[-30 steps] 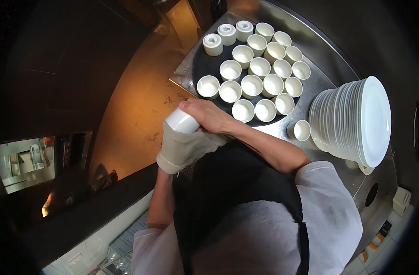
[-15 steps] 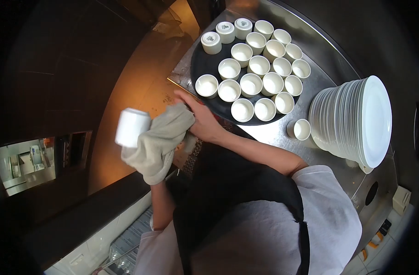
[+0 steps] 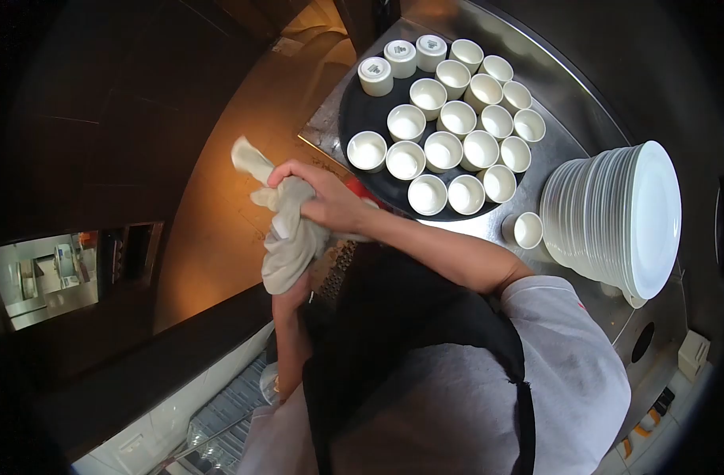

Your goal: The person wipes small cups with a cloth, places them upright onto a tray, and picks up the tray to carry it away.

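Observation:
A beige cloth (image 3: 287, 257) is bunched between my two hands, over the floor to the left of the counter. My right hand (image 3: 318, 194) is closed on its upper part, and a loose end sticks out beyond the fingers. The cloth covers my left hand (image 3: 292, 294), so its fingers are hidden; only the wrist side shows below. A small bright white patch of a cup (image 3: 280, 227) shows among the folds, the rest being wrapped. Nearby, a round black tray (image 3: 362, 115) carries many white cups (image 3: 405, 123), most mouth up, several upside down at the far left edge.
One white cup (image 3: 527, 229) stands off the tray on the metal counter (image 3: 489, 226). Right of it is a long stack of white plates (image 3: 607, 218) set on edge. Something red (image 3: 360, 188) lies by the tray edge behind my right wrist. Grey racks (image 3: 227, 412) are at lower left.
The white cup, plainly visible before at the cloth's left end, is now mostly hidden in the folds. My left hand has moved right, and my right hand has moved left over the cloth.

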`<state>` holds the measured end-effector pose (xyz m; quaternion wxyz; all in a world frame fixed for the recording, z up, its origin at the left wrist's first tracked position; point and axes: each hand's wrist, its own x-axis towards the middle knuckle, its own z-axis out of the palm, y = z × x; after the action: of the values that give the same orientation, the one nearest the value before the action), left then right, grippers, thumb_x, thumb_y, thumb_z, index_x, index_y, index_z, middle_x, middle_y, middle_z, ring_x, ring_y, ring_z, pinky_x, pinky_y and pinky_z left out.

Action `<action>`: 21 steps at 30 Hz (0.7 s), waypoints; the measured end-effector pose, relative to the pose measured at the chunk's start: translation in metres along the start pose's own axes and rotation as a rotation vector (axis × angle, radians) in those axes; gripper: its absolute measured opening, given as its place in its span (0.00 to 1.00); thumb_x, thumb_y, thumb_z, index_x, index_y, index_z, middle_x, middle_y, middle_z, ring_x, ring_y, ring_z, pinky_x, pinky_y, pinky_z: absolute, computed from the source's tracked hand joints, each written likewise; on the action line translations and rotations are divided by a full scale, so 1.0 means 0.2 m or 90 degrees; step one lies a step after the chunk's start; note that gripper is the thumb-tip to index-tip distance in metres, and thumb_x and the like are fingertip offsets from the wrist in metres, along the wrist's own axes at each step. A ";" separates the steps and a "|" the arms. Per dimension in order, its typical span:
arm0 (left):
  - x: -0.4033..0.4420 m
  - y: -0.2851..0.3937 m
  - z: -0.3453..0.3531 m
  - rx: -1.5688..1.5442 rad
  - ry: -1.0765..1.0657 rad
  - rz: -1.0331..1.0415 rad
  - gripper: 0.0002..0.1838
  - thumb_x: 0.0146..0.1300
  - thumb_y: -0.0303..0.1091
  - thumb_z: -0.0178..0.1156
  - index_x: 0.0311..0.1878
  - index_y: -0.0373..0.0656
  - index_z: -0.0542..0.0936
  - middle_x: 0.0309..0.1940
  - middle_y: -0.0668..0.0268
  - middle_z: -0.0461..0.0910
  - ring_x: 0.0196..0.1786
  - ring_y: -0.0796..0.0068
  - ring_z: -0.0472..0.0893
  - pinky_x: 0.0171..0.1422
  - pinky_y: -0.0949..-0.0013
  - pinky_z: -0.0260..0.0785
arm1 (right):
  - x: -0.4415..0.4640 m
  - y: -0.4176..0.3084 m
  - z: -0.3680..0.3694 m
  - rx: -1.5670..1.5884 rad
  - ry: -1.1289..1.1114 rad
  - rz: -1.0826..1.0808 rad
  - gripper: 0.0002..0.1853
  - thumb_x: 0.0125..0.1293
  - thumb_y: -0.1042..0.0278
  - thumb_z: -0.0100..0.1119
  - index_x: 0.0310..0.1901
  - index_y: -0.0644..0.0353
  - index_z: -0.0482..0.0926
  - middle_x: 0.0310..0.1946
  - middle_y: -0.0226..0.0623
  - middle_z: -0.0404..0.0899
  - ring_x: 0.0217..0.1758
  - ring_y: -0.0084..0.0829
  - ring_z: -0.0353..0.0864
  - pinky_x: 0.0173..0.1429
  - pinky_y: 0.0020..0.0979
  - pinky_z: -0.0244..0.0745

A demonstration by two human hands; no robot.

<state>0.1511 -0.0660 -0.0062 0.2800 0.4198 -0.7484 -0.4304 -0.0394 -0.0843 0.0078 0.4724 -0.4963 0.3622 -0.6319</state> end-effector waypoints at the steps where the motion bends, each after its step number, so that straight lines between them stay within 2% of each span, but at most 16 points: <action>1: -0.01 -0.01 -0.01 0.031 -0.045 0.037 0.25 0.67 0.32 0.61 0.66 0.43 0.69 0.57 0.60 0.76 0.57 0.64 0.78 0.57 0.56 0.76 | 0.01 0.06 -0.02 0.036 -0.018 0.045 0.13 0.50 0.76 0.57 0.40 0.59 0.76 0.35 0.37 0.80 0.43 0.35 0.80 0.51 0.32 0.72; 2: 0.00 -0.03 -0.04 0.062 -0.088 0.077 0.25 0.67 0.31 0.60 0.66 0.42 0.69 0.57 0.60 0.76 0.56 0.63 0.78 0.56 0.57 0.76 | 0.02 0.05 -0.03 0.070 -0.037 0.086 0.13 0.49 0.76 0.57 0.40 0.59 0.76 0.34 0.38 0.80 0.42 0.36 0.80 0.51 0.32 0.73; 4: 0.04 -0.05 -0.05 -0.247 -0.195 0.045 0.24 0.68 0.30 0.58 0.67 0.41 0.68 0.57 0.60 0.75 0.56 0.63 0.78 0.56 0.59 0.75 | 0.01 0.00 -0.03 -0.109 -0.068 -0.071 0.13 0.48 0.72 0.57 0.38 0.58 0.77 0.32 0.41 0.79 0.39 0.39 0.81 0.48 0.35 0.74; 5: 0.08 -0.04 -0.02 -0.591 -0.249 -0.038 0.24 0.69 0.31 0.57 0.67 0.41 0.68 0.58 0.60 0.75 0.55 0.63 0.78 0.56 0.59 0.75 | 0.00 -0.04 -0.02 -0.196 -0.083 -0.146 0.13 0.47 0.70 0.58 0.38 0.58 0.77 0.31 0.43 0.79 0.37 0.40 0.81 0.46 0.37 0.74; 6: 0.10 -0.03 0.01 -0.934 -0.295 -0.125 0.24 0.69 0.31 0.55 0.68 0.41 0.68 0.59 0.60 0.75 0.55 0.63 0.78 0.56 0.60 0.74 | 0.00 -0.06 -0.03 -0.191 -0.092 -0.133 0.13 0.49 0.71 0.57 0.39 0.59 0.77 0.33 0.42 0.80 0.40 0.36 0.81 0.47 0.35 0.74; 8: 0.07 -0.01 0.07 -0.735 -0.145 -0.089 0.25 0.69 0.31 0.55 0.68 0.40 0.66 0.61 0.60 0.74 0.56 0.62 0.78 0.58 0.61 0.73 | 0.00 -0.07 -0.05 -0.186 -0.105 -0.111 0.12 0.53 0.73 0.55 0.41 0.62 0.76 0.38 0.38 0.80 0.44 0.26 0.79 0.50 0.31 0.73; 9: 0.06 -0.01 0.09 -0.636 -0.073 -0.068 0.26 0.69 0.31 0.55 0.69 0.40 0.65 0.62 0.60 0.73 0.56 0.62 0.78 0.58 0.62 0.72 | 0.00 -0.03 -0.06 -0.085 -0.058 -0.025 0.13 0.54 0.73 0.54 0.42 0.63 0.76 0.40 0.40 0.80 0.45 0.28 0.80 0.50 0.31 0.73; 11: 0.09 -0.12 0.08 -0.340 -0.018 -0.008 0.21 0.68 0.29 0.54 0.63 0.36 0.71 0.60 0.58 0.74 0.56 0.62 0.78 0.61 0.61 0.70 | 0.00 0.12 -0.07 0.119 0.033 0.143 0.14 0.56 0.73 0.53 0.44 0.64 0.77 0.42 0.42 0.81 0.47 0.32 0.81 0.50 0.31 0.73; 12: 0.11 -0.14 0.07 -0.193 0.011 0.020 0.19 0.68 0.28 0.53 0.61 0.33 0.74 0.60 0.57 0.75 0.56 0.61 0.78 0.62 0.60 0.70 | -0.02 0.15 -0.07 0.100 0.065 0.142 0.15 0.57 0.74 0.52 0.46 0.65 0.76 0.43 0.44 0.80 0.48 0.34 0.81 0.51 0.31 0.73; 14: 0.16 -0.12 0.06 -0.067 0.029 0.036 0.20 0.68 0.28 0.54 0.62 0.33 0.73 0.61 0.57 0.74 0.58 0.62 0.77 0.63 0.60 0.69 | -0.08 0.18 -0.07 0.060 0.127 0.136 0.17 0.60 0.75 0.50 0.51 0.66 0.75 0.46 0.47 0.80 0.51 0.37 0.81 0.53 0.33 0.73; 15: 0.18 -0.12 0.05 -0.003 0.037 0.042 0.21 0.68 0.28 0.54 0.62 0.33 0.72 0.62 0.57 0.73 0.59 0.62 0.76 0.64 0.60 0.68 | -0.12 0.14 -0.04 -0.009 0.173 0.055 0.18 0.61 0.76 0.49 0.53 0.67 0.75 0.46 0.48 0.80 0.52 0.38 0.81 0.55 0.34 0.73; 17: 0.26 -0.65 0.02 0.241 0.083 0.146 0.23 0.66 0.33 0.59 0.62 0.37 0.73 0.61 0.58 0.74 0.62 0.63 0.74 0.65 0.60 0.67 | -0.22 0.02 0.00 -0.151 0.265 -0.114 0.19 0.63 0.76 0.47 0.55 0.68 0.74 0.47 0.49 0.79 0.53 0.40 0.81 0.57 0.36 0.73; 18: 0.36 -0.62 0.03 0.199 0.121 0.166 0.24 0.64 0.36 0.61 0.62 0.37 0.74 0.59 0.58 0.75 0.61 0.62 0.74 0.65 0.60 0.67 | -0.26 0.01 0.00 -0.247 0.241 -0.144 0.19 0.65 0.74 0.49 0.57 0.69 0.72 0.47 0.52 0.79 0.53 0.45 0.81 0.58 0.41 0.74; 21: 0.68 -0.24 0.08 0.323 0.042 0.102 0.25 0.62 0.42 0.62 0.60 0.42 0.75 0.57 0.59 0.77 0.62 0.60 0.74 0.65 0.62 0.67 | -0.33 -0.01 0.00 -0.206 0.132 0.060 0.21 0.65 0.67 0.57 0.56 0.70 0.72 0.48 0.55 0.78 0.52 0.52 0.80 0.55 0.43 0.75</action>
<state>0.0910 -0.1903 -0.0491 0.2232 0.4296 -0.8537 -0.1920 -0.0361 -0.0202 -0.0091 0.3753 -0.4805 0.5287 -0.5906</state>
